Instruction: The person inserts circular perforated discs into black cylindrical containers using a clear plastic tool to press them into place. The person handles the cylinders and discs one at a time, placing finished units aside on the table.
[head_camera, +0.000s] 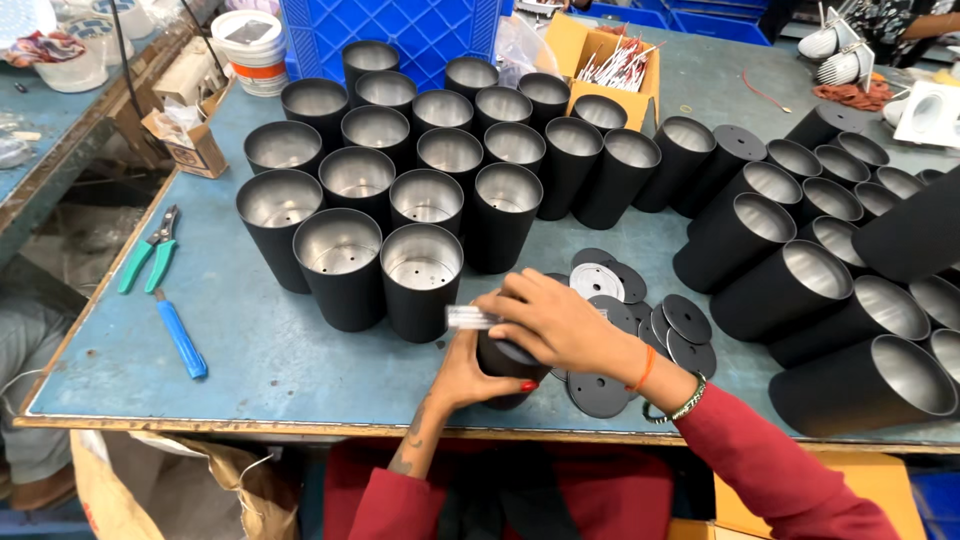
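Both hands on one black cylinder at the desk's near edge.

The left hand (462, 372) gripped the black cylinder (503, 362) from the side, fingers closed around it. The right hand (555, 322) pressed down on its top, fingers curled over a small clear piece (470, 318). Loose black discs (680, 322) lay just beside it; upright open cylinders (420, 270) stood behind on the desk (250, 350).

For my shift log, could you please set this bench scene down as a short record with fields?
left hand: left hand grips the black cylinder from the side
right hand: right hand lies over its top, by a small clear piece
discs: black discs lie flat beside it
upright: open black cans with silver insides
on their sides: more cans, at right
tools: green-handled pliers, blue-handled tool
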